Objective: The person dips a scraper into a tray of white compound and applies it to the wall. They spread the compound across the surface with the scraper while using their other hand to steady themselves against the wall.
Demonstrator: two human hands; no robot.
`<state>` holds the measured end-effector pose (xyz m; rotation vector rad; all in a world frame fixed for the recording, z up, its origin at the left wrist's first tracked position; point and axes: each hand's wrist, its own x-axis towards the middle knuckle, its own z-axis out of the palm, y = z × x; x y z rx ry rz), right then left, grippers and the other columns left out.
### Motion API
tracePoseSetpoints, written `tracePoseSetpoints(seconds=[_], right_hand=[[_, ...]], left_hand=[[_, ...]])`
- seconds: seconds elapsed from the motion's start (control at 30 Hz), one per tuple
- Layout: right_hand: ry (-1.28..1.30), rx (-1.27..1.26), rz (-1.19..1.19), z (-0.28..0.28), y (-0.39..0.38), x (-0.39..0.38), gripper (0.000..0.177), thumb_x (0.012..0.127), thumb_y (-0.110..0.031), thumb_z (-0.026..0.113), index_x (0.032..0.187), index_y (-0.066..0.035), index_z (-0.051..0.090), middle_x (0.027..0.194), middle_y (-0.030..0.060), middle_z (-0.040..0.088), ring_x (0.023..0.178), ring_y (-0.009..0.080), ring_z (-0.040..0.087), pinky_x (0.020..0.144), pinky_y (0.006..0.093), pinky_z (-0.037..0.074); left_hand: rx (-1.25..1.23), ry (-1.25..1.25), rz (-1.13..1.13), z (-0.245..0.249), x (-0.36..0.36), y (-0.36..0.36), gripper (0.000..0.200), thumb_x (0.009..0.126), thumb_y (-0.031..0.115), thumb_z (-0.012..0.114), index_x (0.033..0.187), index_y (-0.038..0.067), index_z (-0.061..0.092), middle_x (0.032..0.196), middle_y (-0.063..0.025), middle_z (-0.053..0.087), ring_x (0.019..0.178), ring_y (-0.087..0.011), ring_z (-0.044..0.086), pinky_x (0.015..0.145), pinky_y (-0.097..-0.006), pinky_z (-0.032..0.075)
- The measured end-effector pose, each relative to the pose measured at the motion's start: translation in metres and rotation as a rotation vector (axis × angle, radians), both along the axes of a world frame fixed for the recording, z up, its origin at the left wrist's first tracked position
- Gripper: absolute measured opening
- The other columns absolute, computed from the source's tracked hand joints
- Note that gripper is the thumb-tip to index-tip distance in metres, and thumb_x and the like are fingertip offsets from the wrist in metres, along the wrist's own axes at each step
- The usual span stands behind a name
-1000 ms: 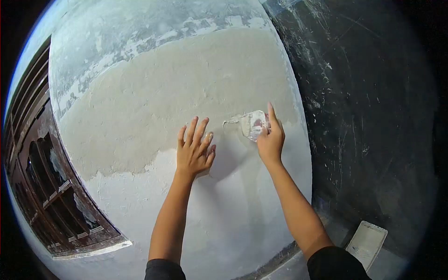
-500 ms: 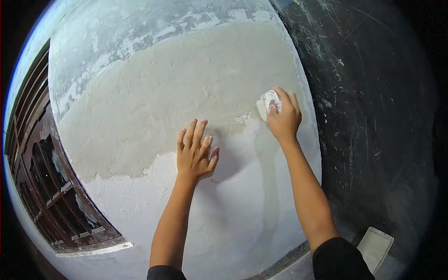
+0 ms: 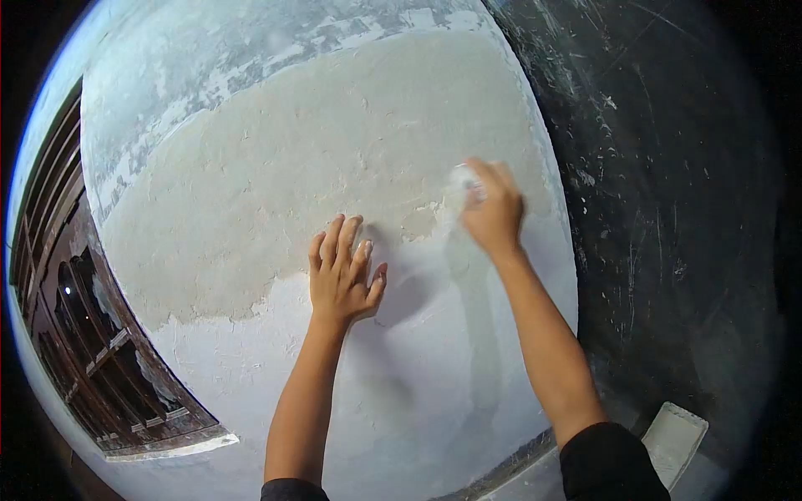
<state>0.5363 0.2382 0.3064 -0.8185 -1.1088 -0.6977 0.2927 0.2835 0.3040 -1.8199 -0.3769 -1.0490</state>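
My right hand (image 3: 494, 213) grips a small white, putty-smeared spreader (image 3: 464, 185) against the wall (image 3: 376, 150); motion blurs both, so the tool's exact shape is hard to make out. Its edge lies over the border between the damp beige coat above and the whiter surface below. Left of the tool, a bare greyish patch (image 3: 419, 223) has a crumbly white rim. My left hand (image 3: 341, 271) is open, fingers spread and pointing up, at the wall near the lower edge of the beige coat. Whitish residue marks its index fingertip.
A dark wooden window with bars (image 3: 104, 351) stands on the left, above a pale sill (image 3: 171, 448). To the right runs a dark, scuffed surface (image 3: 668, 209) with white splashes. A pale rectangular tray (image 3: 673, 442) lies at the lower right, beside my right sleeve.
My right hand has shifted slightly left with the spreader and is now blurred. The greyish patch beside it shows more plainly where crumbly white putty was. My left hand stays nearly still.
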Motion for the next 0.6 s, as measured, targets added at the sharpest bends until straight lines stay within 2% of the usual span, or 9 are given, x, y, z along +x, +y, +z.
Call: tracePoseSetpoints(seconds=[0.1,0.17,0.2,0.3,0.37,0.43,0.5,0.57,0.6], right_hand=[[0.12,0.119,-0.08,0.002,-0.004,-0.004,0.04,0.072,0.0,0.063,0.108,-0.014,0.065,0.095,0.0083,0.061,0.082,0.0322,0.064,0.072,0.0409,0.052],[-0.196,0.009,0.157,0.001,-0.011,-0.038,0.04,0.069,0.002,0.067,0.107,-0.012,0.065,0.096,0.0112,0.062,0.088,0.0351,0.062,0.075,0.0397,0.05],[-0.187,-0.026,0.083,-0.002,0.005,-0.029,0.043,0.07,0.002,0.061,0.11,-0.014,0.064,0.096,0.0108,0.061,0.083,0.0327,0.064,0.071,0.0421,0.052],[0.171,0.049,-0.131,0.005,-0.006,0.001,0.042,0.069,0.002,0.067,0.109,-0.012,0.065,0.098,0.0124,0.062,0.089,0.0358,0.062,0.076,0.0399,0.051],[0.133,0.133,-0.096,0.0,-0.002,-0.009,0.041,0.072,0.002,0.065,0.111,-0.012,0.064,0.099,0.0118,0.061,0.086,0.0349,0.064,0.071,0.0421,0.052],[-0.169,0.016,0.2,-0.009,-0.003,-0.04,0.04,0.073,0.003,0.064,0.111,-0.01,0.063,0.1,0.0117,0.061,0.086,0.0342,0.064,0.071,0.0421,0.052],[-0.158,-0.002,0.188,-0.012,-0.003,-0.03,0.04,0.073,0.002,0.065,0.111,-0.01,0.063,0.1,0.0124,0.061,0.086,0.0348,0.064,0.073,0.0413,0.052],[0.24,0.013,-0.088,-0.008,0.009,0.0,0.042,0.072,0.0,0.066,0.112,-0.013,0.064,0.1,0.0124,0.06,0.088,0.0351,0.063,0.076,0.0411,0.052],[0.242,0.013,-0.086,-0.008,0.008,-0.007,0.042,0.072,0.0,0.066,0.112,-0.013,0.064,0.1,0.0124,0.06,0.088,0.0351,0.063,0.076,0.0411,0.052]], left_hand=[[0.002,-0.003,-0.038,0.002,0.002,-0.001,0.044,0.075,0.026,0.062,0.114,0.012,0.046,0.136,-0.0151,0.047,0.131,-0.0355,0.04,0.107,-0.0492,0.024],[0.005,0.0,0.006,0.0,0.0,-0.001,0.057,0.07,0.024,0.062,0.121,0.016,0.038,0.138,-0.0138,0.046,0.13,-0.036,0.04,0.106,-0.0503,0.024],[0.0,0.003,0.007,-0.002,0.0,-0.002,0.057,0.07,0.024,0.062,0.121,0.016,0.038,0.138,-0.0138,0.046,0.13,-0.036,0.04,0.106,-0.0503,0.024],[-0.016,-0.016,-0.009,-0.001,-0.001,-0.003,0.057,0.069,0.025,0.062,0.12,0.015,0.039,0.138,-0.0134,0.046,0.131,-0.0357,0.039,0.106,-0.0498,0.023],[-0.03,-0.012,-0.015,0.0,0.001,-0.004,0.043,0.075,0.026,0.063,0.112,0.012,0.047,0.135,-0.0151,0.049,0.13,-0.0361,0.04,0.106,-0.0495,0.026],[-0.027,-0.018,-0.033,-0.001,0.001,-0.005,0.043,0.075,0.026,0.063,0.112,0.012,0.048,0.135,-0.0151,0.049,0.13,-0.0361,0.04,0.106,-0.0495,0.025],[-0.022,-0.009,-0.044,0.0,-0.001,-0.003,0.044,0.075,0.026,0.063,0.113,0.012,0.048,0.135,-0.0152,0.049,0.13,-0.036,0.04,0.106,-0.0494,0.025],[0.0,0.001,-0.021,-0.001,0.0,0.0,0.057,0.068,0.025,0.062,0.12,0.015,0.041,0.135,-0.0126,0.047,0.129,-0.0354,0.04,0.104,-0.0495,0.024],[0.0,0.003,-0.019,-0.001,-0.001,0.001,0.057,0.068,0.025,0.062,0.12,0.015,0.041,0.135,-0.0126,0.047,0.129,-0.0354,0.04,0.104,-0.0495,0.024]])
